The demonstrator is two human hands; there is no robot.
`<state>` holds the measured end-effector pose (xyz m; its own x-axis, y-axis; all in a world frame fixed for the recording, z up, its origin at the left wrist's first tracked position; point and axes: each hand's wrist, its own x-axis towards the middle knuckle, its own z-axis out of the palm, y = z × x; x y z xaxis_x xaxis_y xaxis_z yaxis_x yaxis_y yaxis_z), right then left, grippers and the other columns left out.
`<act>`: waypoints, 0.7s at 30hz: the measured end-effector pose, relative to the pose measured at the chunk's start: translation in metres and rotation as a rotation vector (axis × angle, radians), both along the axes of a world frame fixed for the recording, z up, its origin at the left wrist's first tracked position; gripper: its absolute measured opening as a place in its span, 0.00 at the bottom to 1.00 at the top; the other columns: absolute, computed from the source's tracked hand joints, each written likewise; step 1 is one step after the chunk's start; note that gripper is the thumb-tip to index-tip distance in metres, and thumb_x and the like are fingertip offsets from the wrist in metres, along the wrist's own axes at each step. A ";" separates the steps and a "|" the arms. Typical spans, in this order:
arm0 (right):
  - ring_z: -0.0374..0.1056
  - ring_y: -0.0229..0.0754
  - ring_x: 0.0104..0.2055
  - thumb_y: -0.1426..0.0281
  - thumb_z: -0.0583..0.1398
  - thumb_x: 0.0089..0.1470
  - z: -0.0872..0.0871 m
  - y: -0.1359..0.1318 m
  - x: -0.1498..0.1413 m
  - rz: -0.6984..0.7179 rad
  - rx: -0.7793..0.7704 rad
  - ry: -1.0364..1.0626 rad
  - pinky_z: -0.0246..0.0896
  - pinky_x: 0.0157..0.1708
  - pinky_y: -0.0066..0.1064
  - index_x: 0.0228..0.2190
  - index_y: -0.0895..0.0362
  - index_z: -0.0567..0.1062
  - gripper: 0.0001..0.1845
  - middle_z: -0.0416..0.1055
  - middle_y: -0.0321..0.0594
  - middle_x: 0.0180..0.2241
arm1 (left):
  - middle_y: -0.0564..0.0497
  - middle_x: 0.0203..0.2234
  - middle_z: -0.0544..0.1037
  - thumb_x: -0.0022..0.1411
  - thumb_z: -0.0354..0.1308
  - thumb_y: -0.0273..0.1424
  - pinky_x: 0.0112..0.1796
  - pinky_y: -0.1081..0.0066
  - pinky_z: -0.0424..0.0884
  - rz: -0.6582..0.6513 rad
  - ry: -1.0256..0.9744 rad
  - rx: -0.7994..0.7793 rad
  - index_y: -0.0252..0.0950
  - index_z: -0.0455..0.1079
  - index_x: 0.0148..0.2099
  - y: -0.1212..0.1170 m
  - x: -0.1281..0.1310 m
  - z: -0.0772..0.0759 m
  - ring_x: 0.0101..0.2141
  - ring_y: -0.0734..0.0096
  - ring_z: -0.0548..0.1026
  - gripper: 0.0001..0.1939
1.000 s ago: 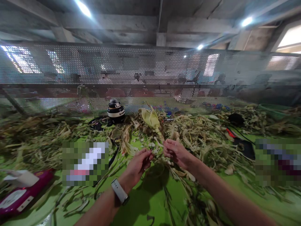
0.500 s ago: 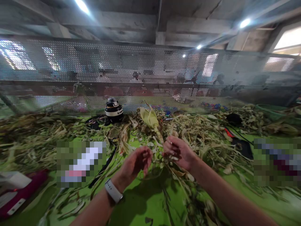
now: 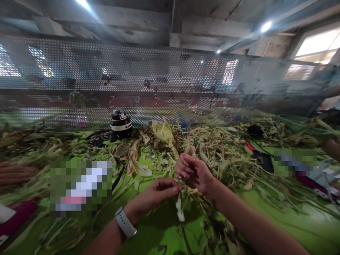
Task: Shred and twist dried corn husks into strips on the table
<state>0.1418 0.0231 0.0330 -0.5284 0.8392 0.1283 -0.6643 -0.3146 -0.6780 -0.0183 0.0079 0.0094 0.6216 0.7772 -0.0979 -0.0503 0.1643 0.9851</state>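
Note:
My left hand (image 3: 160, 193), with a white watch band (image 3: 125, 223) on the wrist, is closed in a pinch on a thin plant stalk near mid-view. A pale leafy scrap (image 3: 180, 209) hangs just below its fingertips. Close beside it, my right hand (image 3: 195, 173) has its fingers curled over the stalks; what they grip is hidden. Beyond it leans a pale yellow-green flower-like head (image 3: 162, 132). Its stem base meets the right hand's fingers, but I cannot tell whether it is held.
Dried stalks and leaves (image 3: 220, 152) cover much of the green tabletop (image 3: 148, 230). A black-and-white container (image 3: 121, 124) stands before a perforated metal screen (image 3: 159, 74). A dark device (image 3: 262, 161) lies to the right. At the far left is another person's hand (image 3: 16, 173).
My left hand has moved right and closed from loosely curled to a pinch beside the right hand. The pale scrap now hangs below. Another person's hand has appeared at left. The view has shifted slightly.

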 end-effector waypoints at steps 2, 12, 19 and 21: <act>0.61 0.31 0.23 0.68 0.59 0.49 0.000 0.001 -0.001 -0.070 0.046 -0.078 0.63 0.33 0.28 0.19 0.58 0.63 0.12 0.60 0.30 0.18 | 0.55 0.20 0.68 0.48 0.63 0.39 0.29 0.76 0.60 -0.048 0.028 0.006 0.33 0.71 0.25 0.001 -0.001 0.001 0.24 0.77 0.63 0.14; 0.69 0.35 0.24 0.61 0.49 0.55 0.014 0.048 0.073 -0.814 0.289 -1.281 0.65 0.21 0.27 0.32 0.55 0.64 0.11 0.69 0.39 0.33 | 0.58 0.16 0.68 0.46 0.64 0.40 0.19 0.81 0.58 0.340 -0.017 -0.129 0.33 0.68 0.26 0.021 -0.006 -0.008 0.17 0.82 0.62 0.15; 0.69 0.42 0.27 0.73 0.62 0.35 0.020 0.033 0.098 -0.457 0.568 -1.822 0.59 0.25 0.27 0.19 0.57 0.69 0.05 0.70 0.35 0.21 | 0.56 0.22 0.73 0.51 0.60 0.29 0.18 0.82 0.61 0.776 -0.162 -0.292 0.36 0.68 0.34 0.034 -0.012 -0.004 0.21 0.79 0.70 0.06; 0.70 0.48 0.32 0.77 0.62 0.31 0.014 0.027 0.088 -0.352 0.627 -1.973 0.58 0.27 0.29 0.18 0.57 0.70 0.06 0.72 0.39 0.24 | 0.56 0.22 0.73 0.52 0.59 0.29 0.18 0.83 0.61 0.769 -0.177 -0.256 0.36 0.68 0.34 0.034 -0.013 -0.005 0.21 0.80 0.70 0.05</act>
<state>0.2298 0.0505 0.0469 -0.1506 0.9881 -0.0325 0.9345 0.1316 -0.3306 -0.0313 0.0422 0.0048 -0.0513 0.9585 -0.2804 -0.3910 0.2391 0.8888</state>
